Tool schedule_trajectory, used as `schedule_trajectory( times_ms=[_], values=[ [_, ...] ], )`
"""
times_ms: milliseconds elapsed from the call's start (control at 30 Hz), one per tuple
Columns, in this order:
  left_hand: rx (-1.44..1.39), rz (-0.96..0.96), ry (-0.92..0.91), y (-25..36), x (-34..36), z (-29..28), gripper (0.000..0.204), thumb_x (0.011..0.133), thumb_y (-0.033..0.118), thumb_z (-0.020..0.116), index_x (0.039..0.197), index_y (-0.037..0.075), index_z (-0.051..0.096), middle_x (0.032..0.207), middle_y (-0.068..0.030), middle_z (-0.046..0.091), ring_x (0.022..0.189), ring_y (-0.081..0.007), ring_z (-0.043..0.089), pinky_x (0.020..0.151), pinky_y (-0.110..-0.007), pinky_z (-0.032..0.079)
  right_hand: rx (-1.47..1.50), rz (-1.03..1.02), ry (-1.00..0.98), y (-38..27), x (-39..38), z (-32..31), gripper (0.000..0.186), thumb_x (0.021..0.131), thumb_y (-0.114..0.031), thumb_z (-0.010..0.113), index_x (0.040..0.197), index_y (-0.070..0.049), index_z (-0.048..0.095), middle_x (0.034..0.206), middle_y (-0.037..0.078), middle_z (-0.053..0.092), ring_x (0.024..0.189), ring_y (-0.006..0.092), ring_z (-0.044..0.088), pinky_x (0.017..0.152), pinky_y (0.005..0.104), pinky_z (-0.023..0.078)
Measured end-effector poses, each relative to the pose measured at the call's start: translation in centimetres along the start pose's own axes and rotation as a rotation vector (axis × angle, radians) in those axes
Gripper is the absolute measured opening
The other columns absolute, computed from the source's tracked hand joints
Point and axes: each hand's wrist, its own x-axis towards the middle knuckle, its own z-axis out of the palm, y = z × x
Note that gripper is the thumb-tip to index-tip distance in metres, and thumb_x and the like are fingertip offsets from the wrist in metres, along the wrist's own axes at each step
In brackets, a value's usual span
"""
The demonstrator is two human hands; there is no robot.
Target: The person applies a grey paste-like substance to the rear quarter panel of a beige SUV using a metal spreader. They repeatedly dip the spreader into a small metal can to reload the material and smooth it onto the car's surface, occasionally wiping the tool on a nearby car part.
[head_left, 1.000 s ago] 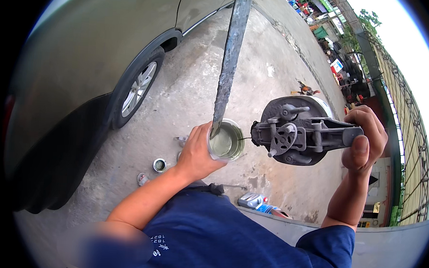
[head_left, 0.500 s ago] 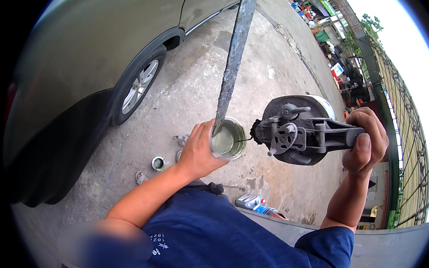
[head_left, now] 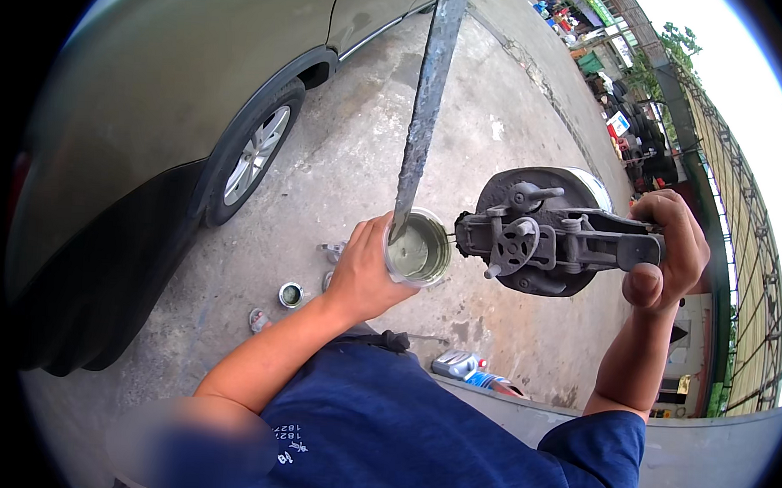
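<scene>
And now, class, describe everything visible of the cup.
The cup is round, open-topped, see-through, apparently plastic, holding grey-green liquid, with smears on its inner wall. Its mouth faces the camera. The left hand grips its left side above the floor. A long, grey-coated stick stands in it.

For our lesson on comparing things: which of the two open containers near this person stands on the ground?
The small, dark-filled can on the concrete; the clear cup, with grey-green contents, is in the left hand.
</scene>
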Motion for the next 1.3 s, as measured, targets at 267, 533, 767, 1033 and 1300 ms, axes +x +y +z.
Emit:
schedule_trajectory(
  times_ms=[267, 533, 767, 1033, 1300],
  values=[
    [0.006, -0.014, -0.009, -0.4, 0.0, 0.1, 0.087, 0.064, 0.019, 0.084, 0.136, -0.003, 0.041, 0.124, -0.0209, 0.054, 0.115, -0.0391, 0.051, 0.099, -0.046, 0.043, 0.031, -0.046, -0.005, 0.0, 0.0, 0.5, 0.052, 0.092, -0.046, 0.048, 0.078, 0.003, 0.060, 0.066, 0.012, 0.056, 0.055, 0.0216, 0.054, 0.050, 0.0300, 0.040],
    [0.020, -0.007, -0.027, -0.3, 0.3, -0.2, 0.087, 0.064, 0.019, 0.084, 0.136, -0.004, 0.041, 0.124, -0.0208, 0.054, 0.116, -0.0391, 0.050, 0.100, -0.046, 0.042, 0.001, -0.073, 0.006, 0.2, -0.1, 0.6, 0.063, 0.089, -0.059, 0.052, 0.078, 0.003, 0.060, 0.065, 0.011, 0.056, 0.055, 0.0211, 0.055, 0.050, 0.0295, 0.041],
    [0.028, 0.007, -0.034, -0.4, 0.5, 0.1, 0.088, 0.062, 0.017, 0.084, 0.136, -0.004, 0.040, 0.124, -0.0215, 0.054, 0.116, -0.0396, 0.050, 0.101, -0.045, 0.042, -0.042, -0.061, 0.006, 0.4, -0.4, 0.6, 0.079, 0.081, -0.076, 0.055, 0.077, 0.003, 0.060, 0.064, 0.010, 0.056, 0.055, 0.0206, 0.056, 0.051, 0.0284, 0.043],
    [0.016, -0.023, -0.053, -1.1, 0.7, 0.9, 0.086, 0.063, 0.016, 0.084, 0.134, -0.004, 0.042, 0.124, -0.0214, 0.055, 0.116, -0.0394, 0.050, 0.101, -0.045, 0.042, -0.003, 0.053, 0.031, 1.1, -1.6, 1.1, 0.078, 0.081, -0.074, 0.056, 0.077, 0.003, 0.060, 0.066, 0.010, 0.056, 0.056, 0.0200, 0.056, 0.051, 0.0285, 0.043],
    [-0.029, -0.126, -0.119, -1.5, 2.4, 4.7, 0.069, 0.065, 0.017, 0.083, 0.124, 0.001, 0.051, 0.112, -0.0195, 0.058, 0.109, -0.0409, 0.053, 0.093, -0.046, 0.043, 0.081, 0.255, 0.005, 6.3, -6.6, 3.1, 0.056, 0.079, -0.057, 0.068, 0.074, -0.002, 0.062, 0.064, 0.010, 0.057, 0.055, 0.0247, 0.058, 0.052, 0.0346, 0.047]
  ],
)
